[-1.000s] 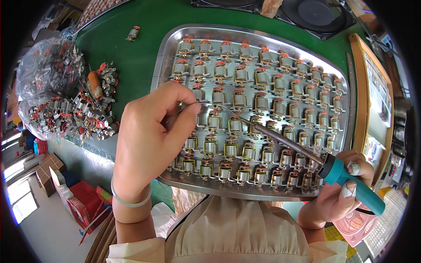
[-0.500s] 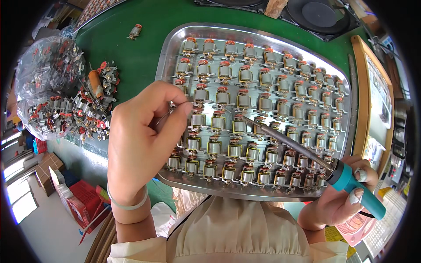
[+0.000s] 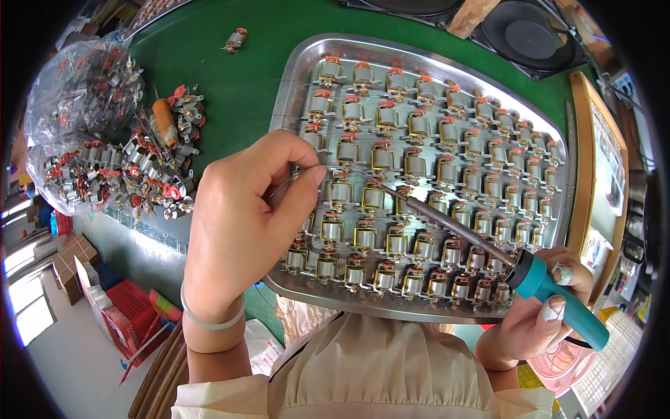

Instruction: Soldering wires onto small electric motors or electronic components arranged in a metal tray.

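A steel tray (image 3: 296,59) holds rows of small metal cylindrical components (image 3: 447,129) with red and yellow parts. My left hand (image 3: 255,209) is over the tray's left side, thumb and forefinger pinched on a thin wire (image 3: 356,170) that reaches toward a component near the middle. My right hand (image 3: 541,314), with white wraps on two fingers, grips the teal handle of a soldering iron (image 3: 565,300) at the lower right. The iron's long metal tip slants up-left to that same component, close to the wire's end; whether they touch is unclear.
On the green table (image 3: 209,105), plastic bags of components (image 3: 80,98), a loose pile with an orange cylinder (image 3: 164,122), and a single component (image 3: 236,38) lie left. Black round parts (image 3: 516,35), a wood block (image 3: 464,15) and a wooden frame (image 3: 579,98) border the tray. A red crate (image 3: 132,314) stands below left.
Both hands shifted slightly left, then back right with the wire and iron. The tray appears a little further right in the view, as does the table's clutter.
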`<action>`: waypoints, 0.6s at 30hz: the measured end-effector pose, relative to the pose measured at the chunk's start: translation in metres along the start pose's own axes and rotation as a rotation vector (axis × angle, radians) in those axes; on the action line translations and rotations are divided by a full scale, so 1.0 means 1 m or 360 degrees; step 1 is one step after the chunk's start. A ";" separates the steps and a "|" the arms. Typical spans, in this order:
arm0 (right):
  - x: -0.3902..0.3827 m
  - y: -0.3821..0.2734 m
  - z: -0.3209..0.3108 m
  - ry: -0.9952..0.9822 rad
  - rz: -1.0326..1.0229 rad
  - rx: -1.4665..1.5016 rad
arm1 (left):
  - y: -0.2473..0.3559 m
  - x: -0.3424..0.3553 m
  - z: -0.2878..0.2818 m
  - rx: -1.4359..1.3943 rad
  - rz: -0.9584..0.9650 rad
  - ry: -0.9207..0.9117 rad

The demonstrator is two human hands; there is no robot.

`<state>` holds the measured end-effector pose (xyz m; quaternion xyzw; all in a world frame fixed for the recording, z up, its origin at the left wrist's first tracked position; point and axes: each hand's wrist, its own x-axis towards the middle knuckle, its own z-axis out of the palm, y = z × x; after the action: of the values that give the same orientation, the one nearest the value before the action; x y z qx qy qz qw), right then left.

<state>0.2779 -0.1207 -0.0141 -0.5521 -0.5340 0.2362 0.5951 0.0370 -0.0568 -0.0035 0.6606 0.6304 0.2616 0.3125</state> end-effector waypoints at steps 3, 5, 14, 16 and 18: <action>0.000 0.000 0.001 -0.0009 0.0013 0.0017 | -0.001 0.000 0.000 0.0011 0.0002 -0.0006; 0.001 -0.001 0.001 0.0002 0.0013 0.0004 | 0.001 0.000 0.000 0.0010 0.0000 -0.0007; 0.001 0.001 -0.004 0.0049 -0.0015 0.0038 | -0.002 -0.006 -0.018 0.0045 0.0024 0.0202; -0.001 0.001 -0.007 0.0006 -0.0027 0.0095 | -0.006 -0.019 -0.030 0.0024 0.0016 0.0378; -0.001 0.001 -0.007 -0.0034 -0.0042 0.0142 | -0.009 -0.025 -0.032 -0.0097 0.0068 0.0523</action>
<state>0.2843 -0.1244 -0.0145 -0.5154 -0.5364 0.2579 0.6165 0.0052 -0.0792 0.0121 0.6124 0.6507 0.3916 0.2194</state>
